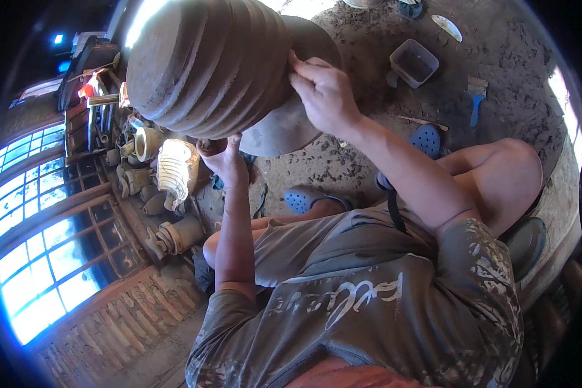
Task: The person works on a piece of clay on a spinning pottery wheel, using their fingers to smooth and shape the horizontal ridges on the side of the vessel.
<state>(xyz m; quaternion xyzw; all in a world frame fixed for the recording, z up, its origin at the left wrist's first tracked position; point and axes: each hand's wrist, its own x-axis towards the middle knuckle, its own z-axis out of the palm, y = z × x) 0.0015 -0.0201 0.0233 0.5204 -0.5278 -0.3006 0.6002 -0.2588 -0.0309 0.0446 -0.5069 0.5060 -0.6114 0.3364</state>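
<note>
A large grey-brown clay pot (207,64) with spiral ridges fills the upper middle of the head view. Below and beside it a round grey disc (281,132) is partly covered by the pot. My right hand (326,94) is at the pot's right edge, its fingers curled and the thumb side touching the clay. My left hand (227,163) is closed beneath the pot's near side, thumb up. A small dark brown lump (210,146) shows in its grip; I cannot make out what it is.
On the muddy floor at right lie a plastic tub (415,63), a blue-handled brush (476,103) and a thin stick (420,121). Blue clogs (304,200) are near my legs. Several pots and vessels (178,236) stand left by the windows (52,258).
</note>
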